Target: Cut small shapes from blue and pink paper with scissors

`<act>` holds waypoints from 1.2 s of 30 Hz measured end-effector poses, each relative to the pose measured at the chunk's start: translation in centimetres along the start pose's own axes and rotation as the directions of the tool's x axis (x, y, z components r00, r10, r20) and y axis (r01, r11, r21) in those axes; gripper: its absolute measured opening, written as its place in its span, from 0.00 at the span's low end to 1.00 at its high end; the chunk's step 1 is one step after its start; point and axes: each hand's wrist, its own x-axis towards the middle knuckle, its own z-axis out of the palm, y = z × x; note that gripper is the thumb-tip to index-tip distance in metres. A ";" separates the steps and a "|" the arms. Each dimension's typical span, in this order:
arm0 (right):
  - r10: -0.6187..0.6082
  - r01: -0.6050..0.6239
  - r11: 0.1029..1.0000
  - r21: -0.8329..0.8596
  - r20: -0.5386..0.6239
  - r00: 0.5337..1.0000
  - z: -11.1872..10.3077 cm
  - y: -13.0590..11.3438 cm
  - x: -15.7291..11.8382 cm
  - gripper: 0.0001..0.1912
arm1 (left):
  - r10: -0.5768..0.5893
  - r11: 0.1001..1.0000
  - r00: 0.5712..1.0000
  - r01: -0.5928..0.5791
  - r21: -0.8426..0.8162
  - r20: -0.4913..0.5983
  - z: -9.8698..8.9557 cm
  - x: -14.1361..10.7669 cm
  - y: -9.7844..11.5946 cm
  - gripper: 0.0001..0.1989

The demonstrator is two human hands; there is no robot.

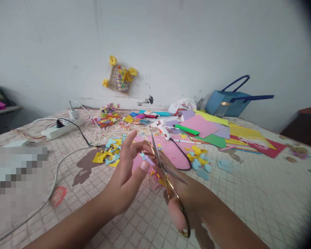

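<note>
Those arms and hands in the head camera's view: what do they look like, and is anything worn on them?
They are a person's, with no machine parts or cables attached. The left hand and right hand both look ungloved, with slim fingers. The forearms show bare: no sleeve, watch or bracelet is visible. I see no rings, though some fingers are hidden.

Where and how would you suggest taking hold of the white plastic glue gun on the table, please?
I would grip the white plastic glue gun by its handle, probably coming from the near right: the handle slants rightward and nearer, while the narrow nozzle points left. The black cable leaves the handle's near end, so keep above it.
</note>
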 end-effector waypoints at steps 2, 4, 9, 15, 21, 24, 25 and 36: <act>0.055 -0.055 0.998 -0.006 0.083 0.995 -0.1 -0.6 -0.1 0.62 | 0.037 0.997 0.999 -0.038 -0.065 -0.017 -0.1 0.2 -0.1 0.30; 0.100 -0.097 0.995 -0.023 0.171 0.980 -0.4 -1.0 -0.1 0.66 | 0.089 0.991 0.996 -0.090 -0.095 -0.014 -0.1 0.2 -0.3 0.32; 0.157 -0.145 0.987 -0.068 0.233 0.960 -0.6 -0.9 0.1 0.68 | 0.070 0.990 0.998 -0.068 -0.125 0.009 -0.2 -0.4 -0.3 0.40; 0.325 -0.338 0.941 0.016 0.229 0.917 1.0 -1.0 0.1 0.57 | -0.089 0.948 0.991 0.053 -0.313 -0.103 0.2 0.0 0.5 0.39; 0.283 -0.283 0.959 -0.013 0.107 0.953 1.4 -1.5 0.4 0.53 | -0.178 0.785 0.981 0.095 -0.612 -0.076 -0.1 1.0 1.0 0.38; 0.248 -0.245 0.968 -0.051 0.046 0.968 1.6 -1.5 0.3 0.49 | -0.205 0.740 0.979 0.141 -0.658 -0.020 -0.6 1.4 0.8 0.38; 0.238 -0.236 0.969 -0.067 0.025 0.971 1.7 -1.5 0.3 0.48 | -0.205 0.730 0.979 0.158 -0.665 0.007 -0.8 1.5 0.6 0.38; 0.126 -0.137 0.984 -0.115 -0.101 0.987 1.5 -1.8 0.5 0.34 | -0.061 0.807 0.981 0.158 -0.569 0.185 -1.0 1.6 -1.0 0.38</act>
